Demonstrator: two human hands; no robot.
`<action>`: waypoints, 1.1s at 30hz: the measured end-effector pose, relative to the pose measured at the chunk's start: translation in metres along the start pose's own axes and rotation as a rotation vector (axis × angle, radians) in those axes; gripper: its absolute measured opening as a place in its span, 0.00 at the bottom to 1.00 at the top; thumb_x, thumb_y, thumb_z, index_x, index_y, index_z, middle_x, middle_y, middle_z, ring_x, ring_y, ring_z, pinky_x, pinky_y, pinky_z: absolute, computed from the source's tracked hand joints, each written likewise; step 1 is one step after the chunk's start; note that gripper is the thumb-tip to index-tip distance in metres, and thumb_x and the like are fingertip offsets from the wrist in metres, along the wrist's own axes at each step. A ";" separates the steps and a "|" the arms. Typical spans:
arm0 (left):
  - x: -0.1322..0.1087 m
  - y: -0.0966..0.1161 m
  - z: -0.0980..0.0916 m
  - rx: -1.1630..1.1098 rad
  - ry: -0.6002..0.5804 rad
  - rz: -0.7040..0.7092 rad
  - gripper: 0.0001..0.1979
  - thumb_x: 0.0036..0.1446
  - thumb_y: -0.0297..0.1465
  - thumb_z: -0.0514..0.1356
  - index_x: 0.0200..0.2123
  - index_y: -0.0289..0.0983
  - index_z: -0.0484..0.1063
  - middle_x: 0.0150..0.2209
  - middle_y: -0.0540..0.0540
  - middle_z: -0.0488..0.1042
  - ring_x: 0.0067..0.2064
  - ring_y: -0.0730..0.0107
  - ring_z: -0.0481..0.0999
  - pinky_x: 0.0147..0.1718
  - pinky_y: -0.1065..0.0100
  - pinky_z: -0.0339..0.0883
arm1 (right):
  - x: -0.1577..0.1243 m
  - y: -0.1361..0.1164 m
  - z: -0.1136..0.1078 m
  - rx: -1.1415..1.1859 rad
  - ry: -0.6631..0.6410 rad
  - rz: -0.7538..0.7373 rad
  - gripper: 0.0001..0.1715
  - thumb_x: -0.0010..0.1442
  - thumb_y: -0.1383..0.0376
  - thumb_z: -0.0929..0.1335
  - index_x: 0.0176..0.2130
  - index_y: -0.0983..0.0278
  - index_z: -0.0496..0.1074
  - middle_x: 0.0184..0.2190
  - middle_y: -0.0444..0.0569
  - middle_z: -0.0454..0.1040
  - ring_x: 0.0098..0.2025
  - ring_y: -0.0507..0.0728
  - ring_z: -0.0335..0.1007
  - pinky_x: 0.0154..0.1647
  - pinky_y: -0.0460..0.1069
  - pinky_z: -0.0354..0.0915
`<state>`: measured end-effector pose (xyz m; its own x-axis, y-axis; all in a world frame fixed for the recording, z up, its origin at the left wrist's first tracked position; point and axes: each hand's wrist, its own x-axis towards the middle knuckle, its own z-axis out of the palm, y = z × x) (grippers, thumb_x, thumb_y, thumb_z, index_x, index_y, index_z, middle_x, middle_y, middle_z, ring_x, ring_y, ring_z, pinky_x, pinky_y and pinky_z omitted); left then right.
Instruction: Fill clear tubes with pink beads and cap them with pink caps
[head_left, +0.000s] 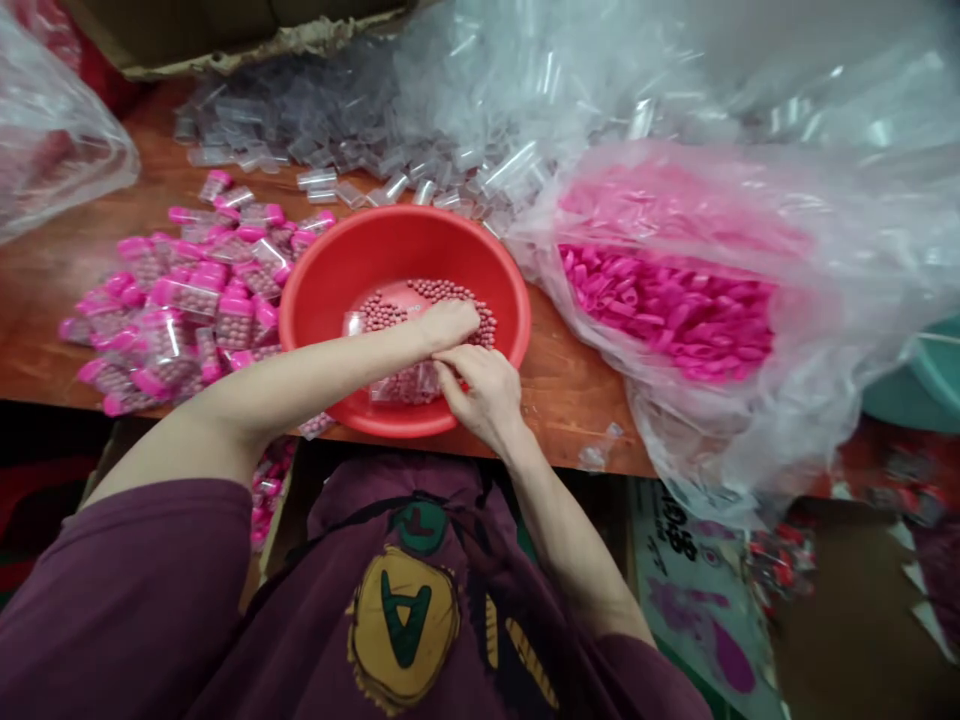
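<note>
A red plastic bowl [337,270] sits on the wooden table's near edge, with several small pink beads [450,292] in its bottom. Both my hands are inside it. My left hand [448,322] lies over the beads with its fingers curled down. My right hand [484,388] is closed in a pinch on a small clear plastic tube [409,383] partly filled with beads, at the bowl's near side. Another clear tube [352,324] lies among the beads by my left wrist.
A pile of bead-filled tubes with pink caps [187,305] lies left of the bowl. Empty clear tubes [390,175] are heaped behind it. A clear bag of pink caps [667,305] stands at right. A cardboard box [225,35] is at the back.
</note>
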<state>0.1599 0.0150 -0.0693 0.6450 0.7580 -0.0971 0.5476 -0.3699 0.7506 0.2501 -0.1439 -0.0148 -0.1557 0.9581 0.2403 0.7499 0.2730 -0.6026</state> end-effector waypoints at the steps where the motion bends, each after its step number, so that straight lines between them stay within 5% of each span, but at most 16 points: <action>1: 0.000 0.005 0.005 -0.019 -0.024 -0.003 0.11 0.60 0.26 0.67 0.25 0.39 0.74 0.21 0.48 0.70 0.42 0.57 0.81 0.49 0.63 0.70 | -0.003 0.001 0.000 0.076 0.056 0.007 0.17 0.79 0.57 0.64 0.49 0.55 0.83 0.48 0.52 0.89 0.51 0.63 0.86 0.55 0.60 0.75; 4: -0.006 0.020 0.003 -0.041 -0.131 -0.007 0.12 0.53 0.24 0.69 0.21 0.40 0.72 0.19 0.53 0.66 0.34 0.64 0.76 0.41 0.65 0.67 | -0.011 0.017 -0.008 0.290 0.335 0.107 0.19 0.79 0.52 0.63 0.50 0.55 0.81 0.46 0.52 0.87 0.44 0.61 0.85 0.50 0.59 0.78; 8: -0.021 0.039 -0.026 -0.325 -0.211 -0.020 0.05 0.48 0.22 0.70 0.31 0.35 0.81 0.29 0.51 0.79 0.32 0.71 0.74 0.39 0.67 0.67 | 0.000 0.089 -0.043 0.219 0.670 0.377 0.18 0.77 0.54 0.64 0.51 0.59 0.78 0.41 0.51 0.83 0.37 0.59 0.79 0.45 0.57 0.76; 12: -0.043 0.056 -0.051 -0.892 -0.165 -0.127 0.08 0.54 0.21 0.70 0.39 0.32 0.82 0.38 0.48 0.83 0.38 0.75 0.79 0.45 0.68 0.71 | 0.034 0.173 -0.082 -0.293 0.538 0.488 0.15 0.68 0.70 0.63 0.47 0.64 0.79 0.47 0.59 0.81 0.49 0.61 0.74 0.55 0.58 0.70; 14: -0.054 0.062 -0.059 -1.068 -0.148 -0.193 0.06 0.59 0.20 0.69 0.40 0.32 0.80 0.38 0.47 0.81 0.39 0.73 0.81 0.45 0.67 0.73 | 0.052 0.196 -0.090 -0.352 0.463 0.473 0.15 0.64 0.75 0.66 0.46 0.65 0.80 0.54 0.65 0.79 0.51 0.62 0.69 0.56 0.59 0.65; 17: -0.073 0.066 -0.066 -1.244 -0.114 -0.274 0.07 0.65 0.18 0.64 0.43 0.31 0.79 0.37 0.45 0.81 0.38 0.70 0.84 0.45 0.65 0.76 | 0.073 0.209 -0.091 -0.371 0.387 0.475 0.09 0.57 0.77 0.72 0.32 0.63 0.76 0.48 0.64 0.78 0.43 0.59 0.60 0.49 0.60 0.58; 23: -0.111 0.058 -0.075 -1.453 -0.052 -0.309 0.09 0.70 0.18 0.58 0.45 0.33 0.78 0.38 0.42 0.84 0.41 0.64 0.88 0.45 0.63 0.80 | 0.087 0.221 -0.094 -0.398 0.386 0.499 0.28 0.46 0.79 0.78 0.21 0.59 0.60 0.34 0.46 0.66 0.34 0.51 0.34 0.44 0.61 0.49; 26: -0.126 0.051 -0.072 -1.499 0.040 -0.388 0.10 0.71 0.17 0.56 0.43 0.33 0.76 0.35 0.44 0.83 0.36 0.68 0.86 0.43 0.65 0.79 | 0.087 0.231 -0.097 -0.393 0.457 0.561 0.35 0.39 0.83 0.81 0.20 0.56 0.57 0.32 0.46 0.67 0.34 0.53 0.50 0.45 0.63 0.54; 29: -0.134 0.047 -0.065 -1.520 0.118 -0.466 0.11 0.70 0.16 0.55 0.44 0.33 0.76 0.35 0.43 0.84 0.35 0.68 0.85 0.41 0.66 0.78 | 0.083 0.242 -0.098 -0.388 0.653 0.654 0.42 0.41 0.88 0.78 0.21 0.52 0.53 0.29 0.48 0.72 0.40 0.62 0.73 0.50 0.65 0.61; 33: -0.138 0.047 -0.059 -1.632 0.200 -0.501 0.13 0.71 0.18 0.55 0.50 0.32 0.78 0.37 0.42 0.85 0.38 0.66 0.86 0.45 0.64 0.79 | 0.076 0.253 -0.096 -0.235 0.995 0.593 0.31 0.50 0.91 0.74 0.22 0.58 0.65 0.28 0.44 0.79 0.40 0.59 0.80 0.53 0.65 0.66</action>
<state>0.0653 -0.0749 0.0183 0.4529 0.7170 -0.5299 -0.4895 0.6967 0.5244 0.4899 -0.0102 -0.0761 0.7481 0.4123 0.5199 0.6523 -0.3135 -0.6901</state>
